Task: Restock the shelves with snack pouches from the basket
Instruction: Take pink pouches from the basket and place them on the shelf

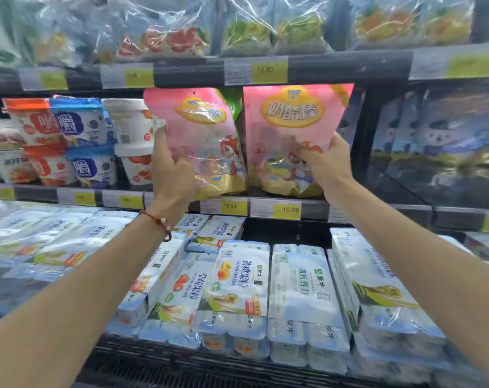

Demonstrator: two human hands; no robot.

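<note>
Two pink snack pouches stand side by side on the middle shelf [316,210]. My left hand [172,169] grips the left pink pouch [206,127] at its left edge, thumb on the front. My right hand [325,161] pinches the lower front of the right pink pouch [290,119], which stands upright with its yellow label facing me. A green pouch [236,103] shows behind and between them. The basket is out of view.
Yogurt cups [78,141] are stacked on the same shelf to the left. Dark blue packs [444,130] fill the right. Wrapped multipacks [237,287] lie on the lower shelf below my arms. Bagged goods [165,37] sit on the top shelf, close above the pouches.
</note>
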